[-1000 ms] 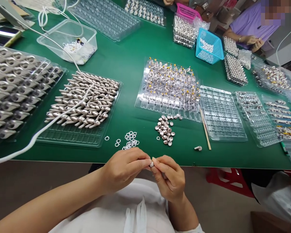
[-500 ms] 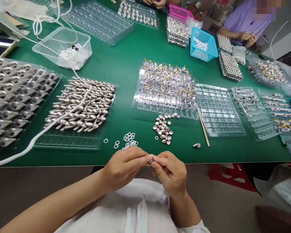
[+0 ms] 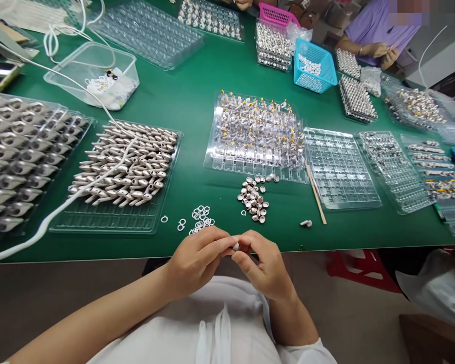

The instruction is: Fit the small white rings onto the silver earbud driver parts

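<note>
Just over the table's front edge, my left hand (image 3: 197, 260) pinches a small pale earbud part (image 3: 235, 246) with thumb and fingers. My right hand (image 3: 264, 263) meets it from the other side, its index finger and thumb at the part with a gap behind the fingertips. Fingers cover most of the piece. White rings (image 3: 202, 218) lie in a loose group beyond my left hand. Beyond my right hand is a heap of oval earbud caps (image 3: 253, 199). A lone earbud piece (image 3: 306, 223) rests to the right, near a thin wooden stick (image 3: 316, 194).
A tray of stemmed earbud shells (image 3: 121, 164) stands left, crossed by a white cable (image 3: 47, 227). Ahead is a tray of wired parts (image 3: 256, 129), with an empty clear tray (image 3: 343, 169) beside it. Farther back are a blue basket (image 3: 314, 65) and a co-worker's hands (image 3: 382, 53).
My right thumb and index finger have spread slightly apart around the earbud part, and more of its pale surface shows. The view has shifted a little.
</note>
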A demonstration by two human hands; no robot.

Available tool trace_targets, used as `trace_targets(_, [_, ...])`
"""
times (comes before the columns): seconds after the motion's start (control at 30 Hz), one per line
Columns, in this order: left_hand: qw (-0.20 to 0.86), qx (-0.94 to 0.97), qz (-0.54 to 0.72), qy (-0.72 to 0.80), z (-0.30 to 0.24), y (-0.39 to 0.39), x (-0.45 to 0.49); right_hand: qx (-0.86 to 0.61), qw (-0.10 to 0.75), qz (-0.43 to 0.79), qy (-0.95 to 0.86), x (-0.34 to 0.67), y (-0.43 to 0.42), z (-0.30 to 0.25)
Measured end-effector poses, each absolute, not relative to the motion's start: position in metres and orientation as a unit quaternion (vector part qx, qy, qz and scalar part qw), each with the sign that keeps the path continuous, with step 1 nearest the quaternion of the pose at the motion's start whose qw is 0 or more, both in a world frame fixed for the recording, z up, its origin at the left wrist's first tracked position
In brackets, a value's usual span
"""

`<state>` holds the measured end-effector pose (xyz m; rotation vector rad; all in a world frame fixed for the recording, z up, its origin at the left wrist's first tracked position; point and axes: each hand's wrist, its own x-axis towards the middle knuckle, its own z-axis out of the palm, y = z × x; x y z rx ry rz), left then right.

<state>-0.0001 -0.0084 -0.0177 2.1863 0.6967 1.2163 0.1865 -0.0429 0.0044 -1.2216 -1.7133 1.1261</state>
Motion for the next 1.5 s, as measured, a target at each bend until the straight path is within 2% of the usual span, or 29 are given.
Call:
trace_targets(0.13, [0.242,0.823,0.435,0.274,-0.021,-0.01,-0.002,-0.476,0.352,0.389,-0.706,0.184,-0.044,0.008])
trace_targets(0.47, [0.25,0.834,0.41,0.274,-0.021,-0.013,-0.006,-0.471,0.389,0.375,-0.697,0.185,-0.043,0.008])
trace_targets(0.73, [0.198,0.861,0.401,0.241,-0.021,-0.006,-0.006,-0.473,0.369,0.292,-0.745,0.183,-0.048,-0.002])
trace_targets(1.1, [0.232,0.831,0.44,0.249,-0.025,-0.011,0.001,-0.479,0.334,0.342,-0.736,0.185,-0.046,0.005])
trace_targets(1.27, [0.209,0.833,0.425,0.285,-0.019,-0.01,-0.001,-0.469,0.348,0.292,-0.757,0.182,-0.048,-0.002])
trace_targets(1.5, [0.141,0.877,0.368,0.276,-0.017,-0.009,-0.004,-0.489,0.314,0.205,-0.788,0.18,-0.048,-0.008])
